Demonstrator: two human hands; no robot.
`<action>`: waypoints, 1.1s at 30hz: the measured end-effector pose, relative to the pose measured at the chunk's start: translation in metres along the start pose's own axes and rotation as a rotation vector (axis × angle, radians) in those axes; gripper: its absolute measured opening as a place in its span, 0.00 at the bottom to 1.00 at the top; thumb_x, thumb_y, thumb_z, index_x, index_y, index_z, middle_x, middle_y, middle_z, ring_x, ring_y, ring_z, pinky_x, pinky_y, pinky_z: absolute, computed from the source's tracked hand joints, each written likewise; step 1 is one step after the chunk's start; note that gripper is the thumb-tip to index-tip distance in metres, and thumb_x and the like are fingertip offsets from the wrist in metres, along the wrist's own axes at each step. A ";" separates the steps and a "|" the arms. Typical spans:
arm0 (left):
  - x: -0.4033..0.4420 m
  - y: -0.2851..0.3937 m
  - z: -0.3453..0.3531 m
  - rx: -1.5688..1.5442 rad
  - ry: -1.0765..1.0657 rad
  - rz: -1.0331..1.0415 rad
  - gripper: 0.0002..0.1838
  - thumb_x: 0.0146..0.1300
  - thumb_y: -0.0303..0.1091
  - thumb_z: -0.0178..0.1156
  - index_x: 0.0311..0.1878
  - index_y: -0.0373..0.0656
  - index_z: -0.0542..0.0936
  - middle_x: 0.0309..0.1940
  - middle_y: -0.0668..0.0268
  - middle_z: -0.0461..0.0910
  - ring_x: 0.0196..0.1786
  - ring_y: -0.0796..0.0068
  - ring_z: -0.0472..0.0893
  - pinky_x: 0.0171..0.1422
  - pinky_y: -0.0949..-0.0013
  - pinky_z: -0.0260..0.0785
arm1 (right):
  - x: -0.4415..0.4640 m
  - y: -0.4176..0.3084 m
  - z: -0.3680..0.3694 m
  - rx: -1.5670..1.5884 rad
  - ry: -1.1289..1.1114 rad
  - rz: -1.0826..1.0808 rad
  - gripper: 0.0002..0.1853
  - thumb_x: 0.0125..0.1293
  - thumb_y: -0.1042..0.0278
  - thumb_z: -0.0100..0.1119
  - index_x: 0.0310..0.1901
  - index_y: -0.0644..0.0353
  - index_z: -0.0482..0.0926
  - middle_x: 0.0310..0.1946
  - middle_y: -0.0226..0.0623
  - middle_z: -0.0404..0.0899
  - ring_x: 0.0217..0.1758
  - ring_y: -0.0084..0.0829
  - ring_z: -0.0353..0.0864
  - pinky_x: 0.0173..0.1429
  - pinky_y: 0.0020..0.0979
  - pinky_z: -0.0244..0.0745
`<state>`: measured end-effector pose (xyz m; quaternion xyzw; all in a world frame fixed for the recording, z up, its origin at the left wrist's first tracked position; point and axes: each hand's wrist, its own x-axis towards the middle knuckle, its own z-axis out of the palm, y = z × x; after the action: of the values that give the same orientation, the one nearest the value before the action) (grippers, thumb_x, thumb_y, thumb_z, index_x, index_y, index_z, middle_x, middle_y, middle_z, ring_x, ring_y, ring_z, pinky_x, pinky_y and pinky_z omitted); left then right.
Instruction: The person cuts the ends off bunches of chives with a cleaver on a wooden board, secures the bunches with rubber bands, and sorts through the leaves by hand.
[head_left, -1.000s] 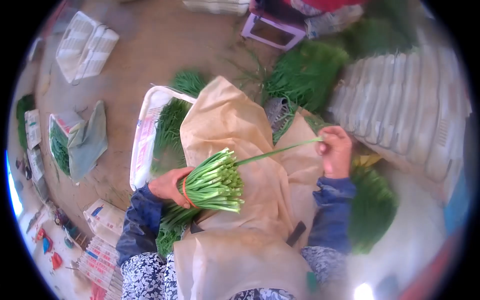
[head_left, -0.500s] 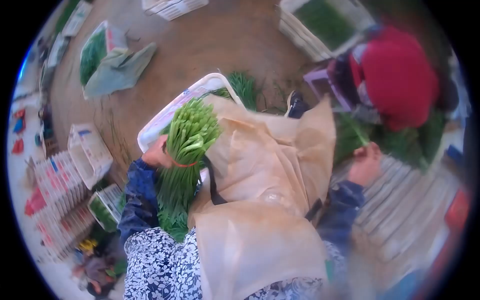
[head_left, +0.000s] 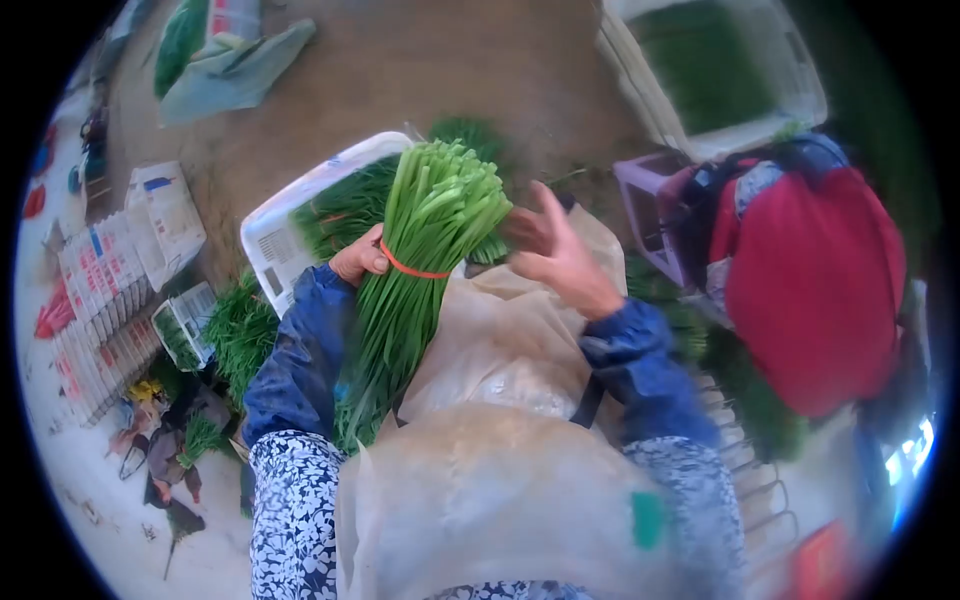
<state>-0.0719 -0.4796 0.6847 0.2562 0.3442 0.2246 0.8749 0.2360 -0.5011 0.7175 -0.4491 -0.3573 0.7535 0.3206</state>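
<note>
A thick bunch of chives (head_left: 410, 260) stands tilted over my lap, pale cut ends up and leaves hanging down. An orange band (head_left: 415, 262) circles it. My left hand (head_left: 362, 258) grips its left side, thumb showing and the other fingers hidden behind it. On the right, close to the cut ends, is my right hand (head_left: 560, 250), fingers apart with nothing visible in it. Some of its fingers are blurred. Beyond the bunch, a white crate (head_left: 268, 225) contains more chives (head_left: 345, 205). A translucent apron (head_left: 480, 470) covers my lap.
A person in a red top (head_left: 815, 280) bends forward at right, beside a purple stool-like frame (head_left: 645, 215). Behind stands a white crate (head_left: 815, 75) of greens. Stacked white crates (head_left: 100, 265) stand left; loose chives (head_left: 245, 335) lie near my left sleeve. Another person (head_left: 180, 450) is at lower left.
My right hand has come in from the far right, where it held a green stalk, to the bunch's cut ends; no stalk shows in it now. The bunch has shifted right, still in my left hand.
</note>
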 end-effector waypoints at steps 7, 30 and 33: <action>0.022 0.020 0.059 0.223 0.072 -0.207 0.64 0.31 0.45 0.83 0.72 0.36 0.58 0.68 0.61 0.65 0.70 0.69 0.63 0.75 0.66 0.50 | 0.041 0.010 0.017 0.663 0.063 -0.079 0.58 0.52 0.66 0.76 0.74 0.66 0.40 0.66 0.41 0.66 0.66 0.31 0.68 0.70 0.34 0.62; 0.090 0.083 0.169 0.173 0.454 -0.081 0.40 0.46 0.34 0.71 0.64 0.33 0.69 0.57 0.61 0.76 0.60 0.70 0.73 0.67 0.67 0.63 | 0.045 -0.056 -0.041 0.319 0.070 0.000 0.54 0.55 0.57 0.74 0.72 0.70 0.46 0.60 0.48 0.69 0.60 0.34 0.72 0.64 0.31 0.67; 0.097 0.094 0.160 0.190 0.444 -0.080 0.40 0.46 0.35 0.71 0.64 0.33 0.69 0.55 0.59 0.77 0.56 0.67 0.76 0.64 0.67 0.67 | 0.054 -0.069 -0.051 0.251 0.098 -0.035 0.50 0.58 0.58 0.71 0.73 0.67 0.47 0.62 0.48 0.67 0.61 0.33 0.70 0.64 0.31 0.67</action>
<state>0.0868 -0.3994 0.7949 0.2679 0.5574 0.2070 0.7581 0.2722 -0.4074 0.7328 -0.4353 -0.2521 0.7638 0.4044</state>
